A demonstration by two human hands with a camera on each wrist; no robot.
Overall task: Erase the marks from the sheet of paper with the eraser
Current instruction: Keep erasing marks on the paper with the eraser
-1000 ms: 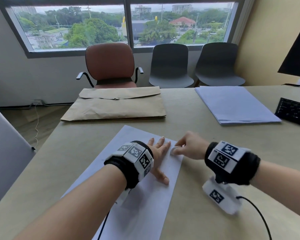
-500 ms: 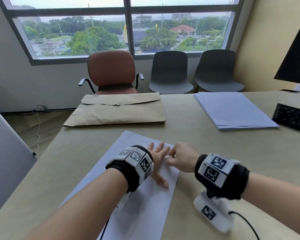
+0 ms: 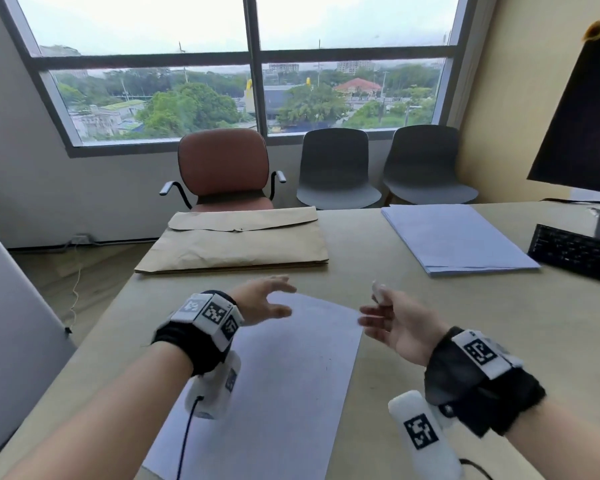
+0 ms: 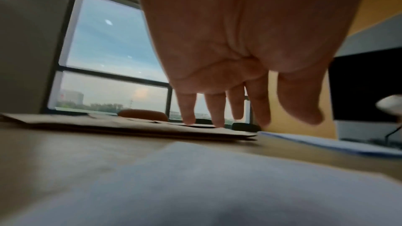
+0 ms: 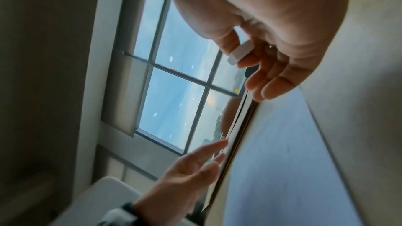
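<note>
A white sheet of paper [image 3: 284, 368] lies flat on the beige table [image 3: 430, 323], seen also in the left wrist view as the sheet [image 4: 217, 186] and in the right wrist view as the sheet [image 5: 282, 152]. A few faint dark specks show on it. My right hand [image 3: 392, 320] hovers off the sheet's right edge, palm turned inward. It pinches a small white eraser [image 3: 378, 291] between thumb and forefinger; the eraser [image 5: 239, 53] shows clearly at the right wrist. My left hand [image 3: 267, 299] floats above the sheet's far left corner with fingers spread, holding nothing.
A brown paper envelope [image 3: 236, 244] lies beyond the sheet. A stack of white paper [image 3: 454, 237] sits at the back right, with a black keyboard [image 3: 575, 251] and a dark monitor [image 3: 582, 126] further right. Chairs stand behind the table under the window.
Both hands have lifted off the sheet and moved apart. The left hand no longer presses the paper flat; the right hand has turned palm-in, eraser raised clear of the sheet. The head view tilted upward.
</note>
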